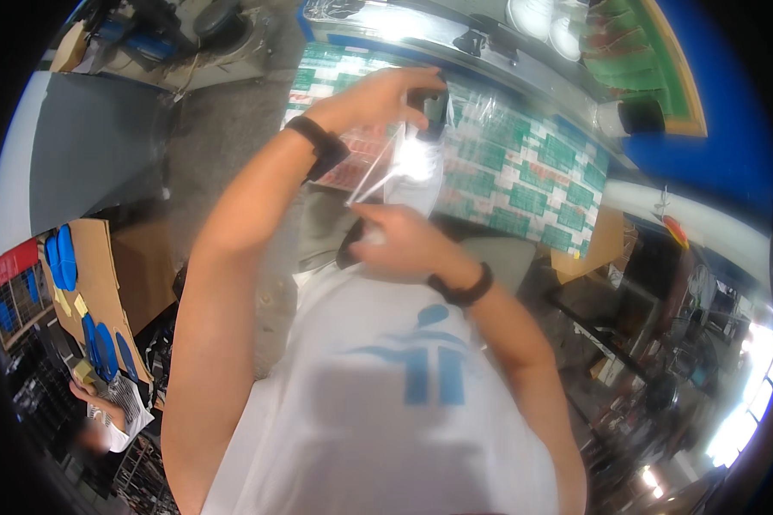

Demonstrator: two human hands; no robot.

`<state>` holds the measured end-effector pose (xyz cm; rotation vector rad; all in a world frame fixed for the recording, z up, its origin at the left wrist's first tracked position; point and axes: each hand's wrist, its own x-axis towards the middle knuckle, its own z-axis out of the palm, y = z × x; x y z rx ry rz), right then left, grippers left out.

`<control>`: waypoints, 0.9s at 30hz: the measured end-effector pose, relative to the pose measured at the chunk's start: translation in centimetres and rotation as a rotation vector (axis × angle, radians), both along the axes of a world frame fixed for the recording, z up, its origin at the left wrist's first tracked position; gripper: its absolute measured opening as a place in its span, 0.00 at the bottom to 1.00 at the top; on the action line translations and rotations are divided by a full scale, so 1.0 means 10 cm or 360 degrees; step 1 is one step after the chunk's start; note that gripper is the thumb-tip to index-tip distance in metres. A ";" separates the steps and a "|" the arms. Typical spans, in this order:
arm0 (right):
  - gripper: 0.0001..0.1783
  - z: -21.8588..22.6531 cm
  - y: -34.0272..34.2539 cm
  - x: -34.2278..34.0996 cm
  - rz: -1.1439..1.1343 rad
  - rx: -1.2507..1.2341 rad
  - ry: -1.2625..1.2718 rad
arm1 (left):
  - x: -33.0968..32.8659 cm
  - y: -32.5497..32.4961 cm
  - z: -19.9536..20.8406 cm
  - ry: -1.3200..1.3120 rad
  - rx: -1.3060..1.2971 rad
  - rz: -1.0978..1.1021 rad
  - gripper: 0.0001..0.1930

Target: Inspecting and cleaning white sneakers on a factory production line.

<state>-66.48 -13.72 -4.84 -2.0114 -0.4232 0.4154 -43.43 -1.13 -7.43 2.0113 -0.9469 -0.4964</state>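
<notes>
While the white shoe [416, 182] is positioned above the near part of the patterned tabletop [524, 184], its dark collar end is gripped by the left hand [374, 99]. The fingers of the left hand are curved and part-open, with the collar enclosed between thumb and forefinger; grip firmness cannot be determined. The white lace [374, 178] is drawn taut in two strands from the shoe toward the lower left, where it is met by the fingertips of the right hand [399, 245]. The right fingers are closed at the lace, and the remainder of that grip is partly hidden. A dark wristband is worn on each wrist, and a white garment [352, 318] with a blue motif is worn on the torso. White footwear [532, 15] is located beyond the tabletop, beside a green tray [631, 60] with a yellow edge. On the left, blue sole-shaped pieces [63, 257] are set against a cardboard panel [103, 279]. Another person [112, 421] is visible at lower left.
</notes>
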 end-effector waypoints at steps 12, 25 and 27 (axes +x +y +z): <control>0.47 -0.01 -0.72 0.24 -0.0862 -0.0209 -0.0117 | -0.21 -0.20 -0.04 -0.0107 0.0032 0.0121 0.42; 0.51 -0.19 -1.03 0.44 -0.0565 -0.1099 -0.0418 | -0.25 -0.19 -0.12 0.0102 -0.0201 0.0170 0.39; 0.51 -0.28 -1.18 0.35 -0.0664 -0.1106 -0.0340 | -0.25 -0.21 -0.08 0.0141 -0.0185 0.0156 0.40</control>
